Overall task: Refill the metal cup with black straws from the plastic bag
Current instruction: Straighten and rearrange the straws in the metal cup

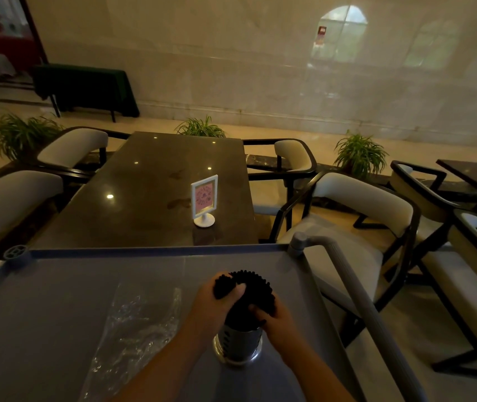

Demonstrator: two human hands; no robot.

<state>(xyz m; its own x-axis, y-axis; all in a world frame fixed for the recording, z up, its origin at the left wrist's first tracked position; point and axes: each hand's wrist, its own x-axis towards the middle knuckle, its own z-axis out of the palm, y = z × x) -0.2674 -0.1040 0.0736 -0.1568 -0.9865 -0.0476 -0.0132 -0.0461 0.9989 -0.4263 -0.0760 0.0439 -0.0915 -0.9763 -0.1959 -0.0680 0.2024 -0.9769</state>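
Observation:
A perforated metal cup [238, 345] stands on the grey cart top [57, 285]. A thick bundle of black straws [256, 288] sticks up out of it and fans outward. My left hand [212, 306] grips the bundle from the left, thumb across the straw tops. On the right side of the bundle, my right hand [275, 317] holds the straws with curled fingers, just above the cup's rim. The clear plastic bag [133, 326] lies flat and crumpled on the cart, left of the cup.
The cart's grey handle [350, 282] runs along its right side. Beyond the cart is a dark table [150, 204] with a white sign holder [204, 200]. Cushioned chairs stand on both sides, one close at the right [362, 210]. Potted plants line the floor.

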